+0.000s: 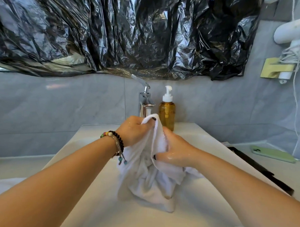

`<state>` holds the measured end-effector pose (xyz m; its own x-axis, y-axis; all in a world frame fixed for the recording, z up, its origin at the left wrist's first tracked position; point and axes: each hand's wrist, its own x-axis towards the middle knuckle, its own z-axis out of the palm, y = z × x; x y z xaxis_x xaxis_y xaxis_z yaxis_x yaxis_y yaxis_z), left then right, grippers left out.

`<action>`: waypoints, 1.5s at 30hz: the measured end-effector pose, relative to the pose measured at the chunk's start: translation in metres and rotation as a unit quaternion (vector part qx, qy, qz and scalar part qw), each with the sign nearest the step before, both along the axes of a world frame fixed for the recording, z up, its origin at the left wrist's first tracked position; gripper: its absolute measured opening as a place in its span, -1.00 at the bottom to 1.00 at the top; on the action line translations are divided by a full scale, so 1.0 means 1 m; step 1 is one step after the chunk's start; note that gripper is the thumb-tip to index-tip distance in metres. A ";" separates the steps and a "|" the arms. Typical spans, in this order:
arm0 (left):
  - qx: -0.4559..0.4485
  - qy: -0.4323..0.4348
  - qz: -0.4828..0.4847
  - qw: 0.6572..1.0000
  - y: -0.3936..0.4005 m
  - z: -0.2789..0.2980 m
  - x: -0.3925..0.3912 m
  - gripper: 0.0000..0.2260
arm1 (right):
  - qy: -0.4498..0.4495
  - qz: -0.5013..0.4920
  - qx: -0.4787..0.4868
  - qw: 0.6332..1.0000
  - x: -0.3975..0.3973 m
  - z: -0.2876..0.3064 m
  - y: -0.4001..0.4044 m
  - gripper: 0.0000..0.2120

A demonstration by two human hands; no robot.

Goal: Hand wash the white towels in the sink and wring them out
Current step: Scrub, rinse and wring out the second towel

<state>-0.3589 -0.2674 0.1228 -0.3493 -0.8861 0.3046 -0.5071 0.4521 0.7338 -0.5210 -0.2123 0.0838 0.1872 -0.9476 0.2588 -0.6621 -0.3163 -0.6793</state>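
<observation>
Head view gives us a pale surface (193, 127) with a white sink (92, 205) set into it, against a grey tiled wall (59, 108) whose upper part is draped in crinkled black plastic sheeting (115, 33). At the back rim stands a chrome faucet (145, 102) with water running from its spout, and just beside it on the right an amber pump bottle (167, 112). Off to the right of the basin we see a green phone (272, 154) lying flat and a dark strip (257, 169) along the basin's edge; a white hairdryer (294, 32) hangs on the wall above. The basin's front and left side are open beneath our forearms. Our white towel (147, 179) hangs bunched over the middle of the basin, its top under the water stream. Our left hand (134, 131), with beaded bracelets (114, 141) at the wrist, grips the towel's upper fold with curled fingers; our right hand (175, 151), just beside and lower, clenches the cloth's middle.
</observation>
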 end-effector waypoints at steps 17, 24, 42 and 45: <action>0.018 -0.149 -0.101 0.984 -0.022 -0.037 0.027 -0.85 | -0.328 -0.354 -0.175 0.858 -0.058 0.043 0.000 -0.88; 0.118 0.147 -0.125 0.974 -0.008 -0.007 0.022 -0.87 | -0.022 -0.128 -0.022 0.991 -0.029 0.020 0.003 -0.32; 0.141 -0.064 -0.196 0.968 0.000 0.011 0.026 -0.71 | -0.296 -0.215 -0.267 0.892 -0.039 0.049 0.010 -0.76; 0.117 0.089 -0.195 0.970 0.003 0.015 0.023 -0.71 | -0.318 -0.207 -0.244 0.892 -0.043 0.051 0.013 -0.77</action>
<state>-0.3360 -0.2644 0.1381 -0.6318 -0.7498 0.1966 -0.1873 0.3938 0.8999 -0.5643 -0.1992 0.1344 -0.4855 -0.6471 0.5878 -0.3196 -0.4945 -0.8083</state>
